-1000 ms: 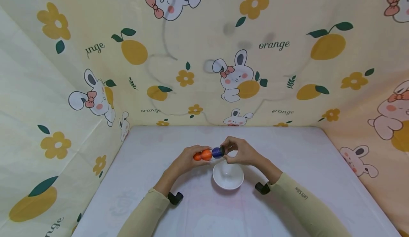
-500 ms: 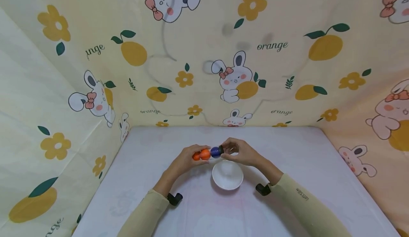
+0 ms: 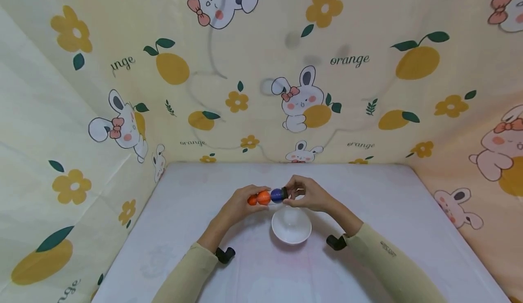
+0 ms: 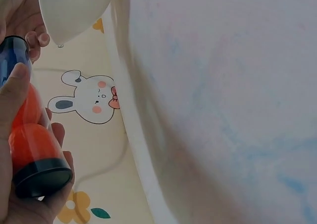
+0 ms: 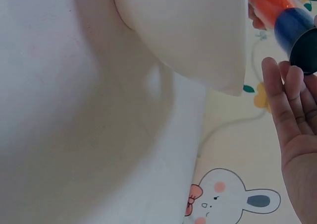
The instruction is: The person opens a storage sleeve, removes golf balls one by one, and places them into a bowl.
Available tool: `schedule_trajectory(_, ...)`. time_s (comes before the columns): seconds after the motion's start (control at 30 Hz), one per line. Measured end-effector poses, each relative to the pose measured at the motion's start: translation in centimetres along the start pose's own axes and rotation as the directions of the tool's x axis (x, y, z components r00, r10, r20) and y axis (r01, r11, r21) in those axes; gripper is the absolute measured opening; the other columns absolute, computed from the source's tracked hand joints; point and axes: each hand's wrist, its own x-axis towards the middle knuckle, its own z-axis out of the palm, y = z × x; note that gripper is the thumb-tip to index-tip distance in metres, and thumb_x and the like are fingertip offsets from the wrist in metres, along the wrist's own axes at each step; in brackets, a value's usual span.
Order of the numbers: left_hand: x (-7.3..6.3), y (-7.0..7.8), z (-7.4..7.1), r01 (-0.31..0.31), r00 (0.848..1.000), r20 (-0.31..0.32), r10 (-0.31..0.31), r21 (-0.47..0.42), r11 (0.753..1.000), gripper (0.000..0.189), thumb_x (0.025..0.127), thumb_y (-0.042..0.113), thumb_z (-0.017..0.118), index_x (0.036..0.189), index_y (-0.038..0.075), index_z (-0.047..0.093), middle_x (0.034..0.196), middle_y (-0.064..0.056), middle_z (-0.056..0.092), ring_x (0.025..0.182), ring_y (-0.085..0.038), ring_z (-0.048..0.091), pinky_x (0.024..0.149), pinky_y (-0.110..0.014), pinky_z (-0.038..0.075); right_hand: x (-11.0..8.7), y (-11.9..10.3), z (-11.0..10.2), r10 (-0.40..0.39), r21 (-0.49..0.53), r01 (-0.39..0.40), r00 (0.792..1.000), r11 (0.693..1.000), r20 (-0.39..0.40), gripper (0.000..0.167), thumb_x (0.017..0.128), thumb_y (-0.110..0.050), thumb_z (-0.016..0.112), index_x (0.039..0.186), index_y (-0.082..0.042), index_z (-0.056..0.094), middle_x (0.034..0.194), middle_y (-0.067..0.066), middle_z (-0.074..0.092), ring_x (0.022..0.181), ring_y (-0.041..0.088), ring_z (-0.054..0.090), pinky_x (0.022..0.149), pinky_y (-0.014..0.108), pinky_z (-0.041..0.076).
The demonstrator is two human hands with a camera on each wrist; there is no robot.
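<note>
Between my left hand (image 3: 243, 200) and my right hand (image 3: 309, 195), a clear tube (image 3: 264, 197) lies sideways, raised above the table (image 3: 261, 266). My left fingers and thumb are curled round its orange contents (image 4: 32, 144), with a black base (image 4: 44, 177) near that palm. My right thumb and fingers pinch the black cap (image 3: 285, 193) next to the blue contents (image 3: 276, 196). Nearer my body than both grips, a white bowl (image 3: 292, 238) stands upright.

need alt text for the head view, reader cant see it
The left hand grips a clear tube of orange and blue balls while the right hand pinches its black cap. A white bowl sits nearer the camera on the table.
</note>
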Motion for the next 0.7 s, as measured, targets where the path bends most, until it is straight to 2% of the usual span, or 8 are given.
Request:
schedule_trajectory(0.3, -0.18, 0.3, -0.21, 0.008, 1.0, 0.006, -0.008, 0.008, 1.0, 0.06, 0.094, 0.036, 0.084, 0.15, 0.024, 0.065, 0.132, -0.003, 0.072, 0.118, -0.021, 0.067, 0.108, -0.046, 0.056, 0.09, -0.24, 0.12, 0.017, -0.01, -0.017, 1.0, 1.0, -0.002, 0.035, 0.085, -0.013, 0.093, 0.108, -0.008, 0.067, 0.098, 0.011, 0.067, 0.086, 0.023, 0.063, 0.088, 0.035, 0.06)
schedule_trajectory(0.53, -0.32, 0.17, -0.34, 0.009, 1.0, 0.03, -0.008, -0.004, 1.0, 0.059, 0.094, 0.03, 0.085, 0.149, 0.024, 0.066, 0.13, -0.003, 0.072, 0.117, -0.02, 0.067, 0.108, -0.045, 0.055, -0.03, -0.19, 0.14, 0.004, -0.012, -0.003, 1.0, 1.0, 0.012, 0.031, 0.086, -0.013, 0.09, 0.106, -0.011, 0.067, 0.094, 0.007, 0.068, 0.085, 0.022, 0.065, 0.091, 0.036, 0.061)
schedule_trajectory(0.7, -0.22, 0.02, -0.49, -0.024, 0.999, 0.029, 0.023, 0.002, 1.0, 0.058, 0.094, 0.029, 0.086, 0.148, 0.022, 0.066, 0.132, -0.003, 0.073, 0.117, -0.02, 0.068, 0.108, -0.045, 0.056, 0.1, -0.18, 0.14, -0.026, -0.006, 0.026, 0.999, 1.0, 0.021, 0.03, 0.084, -0.011, 0.089, 0.106, -0.009, 0.067, 0.093, 0.008, 0.069, 0.085, 0.023, 0.065, 0.093, 0.04, 0.061)
